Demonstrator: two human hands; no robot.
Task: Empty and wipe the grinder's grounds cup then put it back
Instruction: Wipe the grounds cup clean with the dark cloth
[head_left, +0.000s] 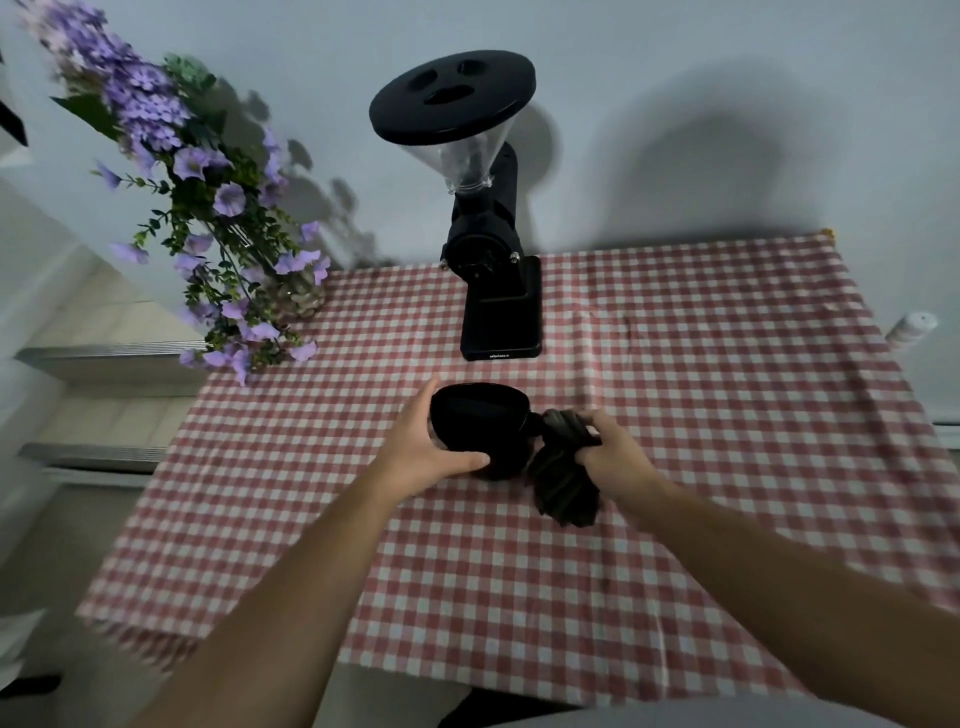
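The black grounds cup (480, 423) is above the middle of the checked table, its open mouth tipped toward the camera. My left hand (423, 452) grips it from the left side, thumb under the front. My right hand (615, 457) is closed on a dark grey cloth (563, 483) that hangs down just right of the cup and touches its side. The black grinder (488, 228) stands at the back of the table, with a lidded clear hopper on top; its base platform (501, 325) has nothing standing on it.
A red-and-white checked tablecloth (675, 415) covers the table. A vase of purple flowers (228, 244) stands at the back left, close to the grinder. A small white bottle (911, 327) sits past the table's right edge. A wall runs behind.
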